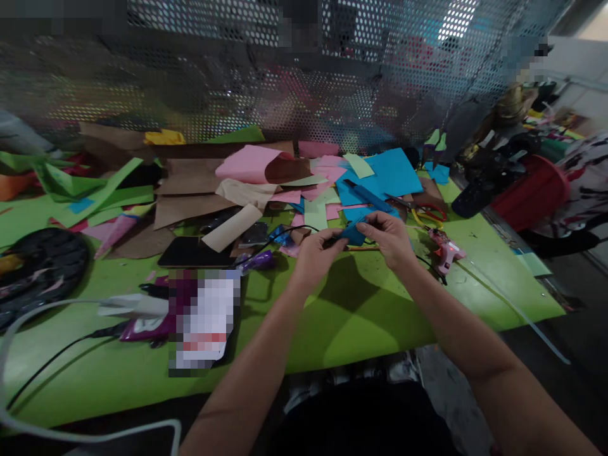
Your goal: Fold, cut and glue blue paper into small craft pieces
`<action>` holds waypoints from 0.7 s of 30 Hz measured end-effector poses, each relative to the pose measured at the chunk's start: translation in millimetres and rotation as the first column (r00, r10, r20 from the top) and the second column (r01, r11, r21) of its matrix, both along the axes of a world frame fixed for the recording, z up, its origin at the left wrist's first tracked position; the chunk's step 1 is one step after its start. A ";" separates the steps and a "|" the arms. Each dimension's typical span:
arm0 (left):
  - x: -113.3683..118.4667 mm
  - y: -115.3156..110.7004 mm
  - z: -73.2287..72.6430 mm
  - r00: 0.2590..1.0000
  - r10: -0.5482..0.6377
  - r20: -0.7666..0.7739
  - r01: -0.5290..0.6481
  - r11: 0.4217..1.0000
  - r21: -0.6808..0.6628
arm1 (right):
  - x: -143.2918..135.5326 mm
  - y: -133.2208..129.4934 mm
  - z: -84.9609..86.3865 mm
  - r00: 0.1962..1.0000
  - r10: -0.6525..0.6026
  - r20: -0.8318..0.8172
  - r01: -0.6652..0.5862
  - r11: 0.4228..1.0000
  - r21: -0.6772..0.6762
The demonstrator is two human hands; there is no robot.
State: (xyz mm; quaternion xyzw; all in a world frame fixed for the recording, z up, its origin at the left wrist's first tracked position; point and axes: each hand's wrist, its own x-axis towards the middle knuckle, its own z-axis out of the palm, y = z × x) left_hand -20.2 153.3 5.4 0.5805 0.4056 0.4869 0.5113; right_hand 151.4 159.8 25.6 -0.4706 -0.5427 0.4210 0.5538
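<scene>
Between both hands, just above the green table, is a small folded piece of blue sheet material (354, 234), perhaps foam or felt. My left hand (319, 253) pinches its left edge. Fingers of my right hand (386, 235) close on its upper right side. Behind the hands lie larger blue sheets (392, 174) and a narrow dark-blue strip (370, 197). Scissors with red and yellow handles (430, 214) rest to the right of my right hand. Further right sits a pink glue gun (446, 252) with a lit red light.
Pink sheets (249, 164), brown sheets (190, 190) and green scraps (95, 190) cover the table's back. A dark phone (194, 252), a purple glue gun (147, 326) with a cable, and a round black tray (47, 272) stand left. Perforated metal (266, 88) rises behind.
</scene>
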 end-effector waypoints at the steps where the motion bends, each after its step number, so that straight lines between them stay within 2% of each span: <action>1: 0.4 -0.1 0.4 1.000 -0.007 0.027 0.007 1.000 -0.019 | 0.0 -0.2 0.6 1.000 0.003 -0.003 -0.003 1.000 -0.001; 5: 1.0 0.3 0.7 0.996 -0.010 0.087 0.015 0.999 -0.051 | -0.7 -0.8 1.4 1.000 0.022 -0.005 -0.022 1.000 -0.003; 11: 0.8 0.2 -0.6 1.000 0.011 0.014 -0.011 0.999 -0.032 | 0.8 0.6 -0.7 1.000 -0.014 0.022 0.014 1.000 0.007; 18: 1.1 1.1 -2.2 1.000 0.009 0.025 -0.009 1.000 -0.027 | 2.2 1.0 -2.3 1.000 0.019 0.006 -0.019 1.000 0.012; 21: 1.6 0.3 -2.0 1.000 0.022 -0.015 -0.022 1.000 0.007 | 2.2 0.2 -1.3 1.000 -0.007 0.026 0.007 1.000 0.016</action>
